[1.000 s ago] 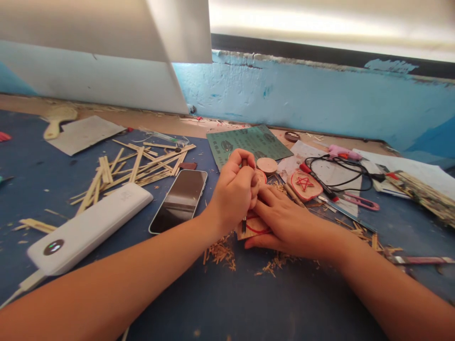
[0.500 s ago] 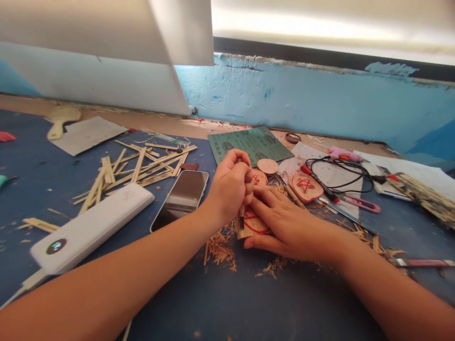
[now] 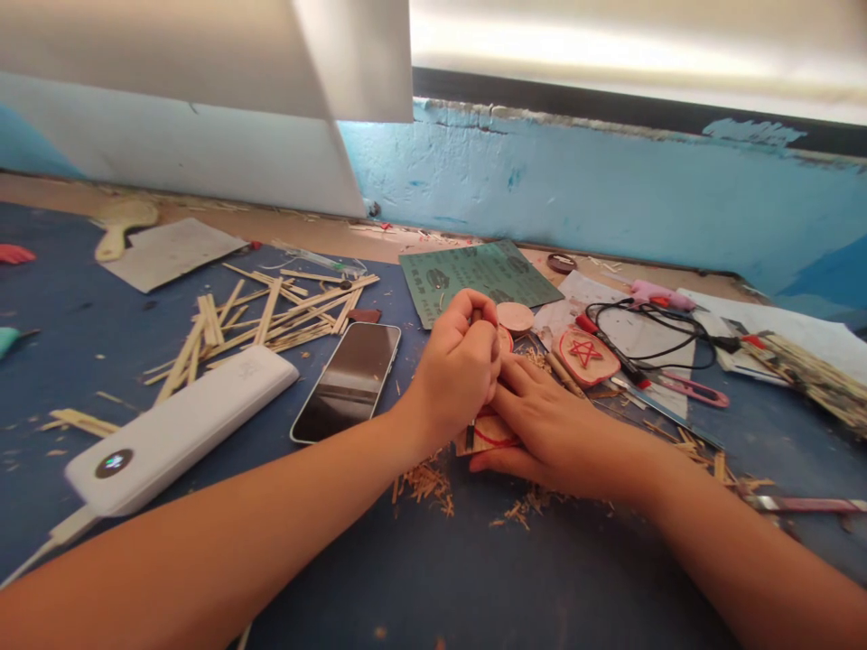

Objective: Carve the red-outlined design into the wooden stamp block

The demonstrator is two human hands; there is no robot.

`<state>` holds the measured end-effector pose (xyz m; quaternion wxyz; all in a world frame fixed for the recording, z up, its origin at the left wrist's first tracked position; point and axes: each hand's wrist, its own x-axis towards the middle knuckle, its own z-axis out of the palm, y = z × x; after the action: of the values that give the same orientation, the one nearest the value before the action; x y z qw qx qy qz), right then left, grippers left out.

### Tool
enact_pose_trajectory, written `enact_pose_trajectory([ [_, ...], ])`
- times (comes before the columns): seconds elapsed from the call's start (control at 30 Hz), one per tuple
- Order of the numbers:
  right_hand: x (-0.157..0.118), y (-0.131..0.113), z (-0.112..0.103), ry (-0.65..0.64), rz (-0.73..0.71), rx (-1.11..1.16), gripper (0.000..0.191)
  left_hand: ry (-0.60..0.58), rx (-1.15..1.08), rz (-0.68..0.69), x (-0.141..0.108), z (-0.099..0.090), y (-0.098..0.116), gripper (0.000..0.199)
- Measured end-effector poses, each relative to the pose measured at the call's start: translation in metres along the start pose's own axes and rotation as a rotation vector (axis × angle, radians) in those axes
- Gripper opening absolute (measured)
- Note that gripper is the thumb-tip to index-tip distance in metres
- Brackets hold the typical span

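Observation:
My left hand (image 3: 461,372) is closed in a fist around a slim carving chisel (image 3: 470,438). Its dark metal end points down at the left edge of a small wooden block (image 3: 493,435) with red lines drawn on it. Most of the chisel is hidden in the fist. My right hand (image 3: 538,420) lies flat over the block with its fingers stretched out, covering much of it. Thumb and forefinger frame the part of the red drawing that shows. Behind my hands is another wooden piece with a red outline, mostly hidden. Curled wood shavings (image 3: 426,486) lie by the block.
Left of my hands lie a phone (image 3: 348,381), a white power bank (image 3: 182,431) and loose wooden sticks (image 3: 271,316). Green sandpaper (image 3: 480,278) lies behind. At right are a star-marked wooden disc (image 3: 586,356), black cable (image 3: 650,329) and a pink cutter (image 3: 697,388).
My left fist has shifted slightly right and leans closer over my right hand. The right hand stays on the block. The whole view has moved a little.

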<state>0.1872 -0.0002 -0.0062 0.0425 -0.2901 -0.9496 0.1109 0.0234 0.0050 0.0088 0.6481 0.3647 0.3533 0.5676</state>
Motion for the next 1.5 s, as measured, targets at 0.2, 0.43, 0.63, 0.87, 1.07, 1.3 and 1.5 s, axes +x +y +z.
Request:
enact_pose_trajectory([
  [0.2, 0.001, -0.001, 0.000, -0.051, 0.054, 0.033, 0.082, -0.037, -0.023, 0.037, 0.000, -0.004, 0.010, 0.020],
  [0.43, 0.002, 0.000, 0.001, -0.052, 0.042, 0.030, 0.084, -0.022, -0.021, 0.072, 0.003, -0.010, 0.011, 0.019],
  [0.63, 0.000, -0.001, 0.001, -0.019, 0.016, 0.018, 0.082, -0.016, -0.032, 0.034, 0.005, -0.006, 0.006, 0.020],
  [0.87, 0.002, -0.003, -0.002, -0.038, 0.015, 0.017, 0.078, 0.034, -0.004, -0.037, 0.009, -0.006, 0.003, 0.020],
  [1.07, 0.004, -0.002, -0.003, -0.036, 0.009, 0.031, 0.079, 0.069, 0.008, -0.073, 0.009, -0.005, 0.004, 0.018],
  [1.3, 0.003, -0.002, -0.003, -0.042, 0.048, 0.064, 0.071, 0.067, 0.008, -0.086, 0.000, -0.004, 0.000, 0.017],
  [1.5, 0.003, -0.001, -0.006, -0.079, 0.056, 0.112, 0.068, -0.024, -0.028, -0.100, -0.004, -0.007, 0.004, 0.018],
])
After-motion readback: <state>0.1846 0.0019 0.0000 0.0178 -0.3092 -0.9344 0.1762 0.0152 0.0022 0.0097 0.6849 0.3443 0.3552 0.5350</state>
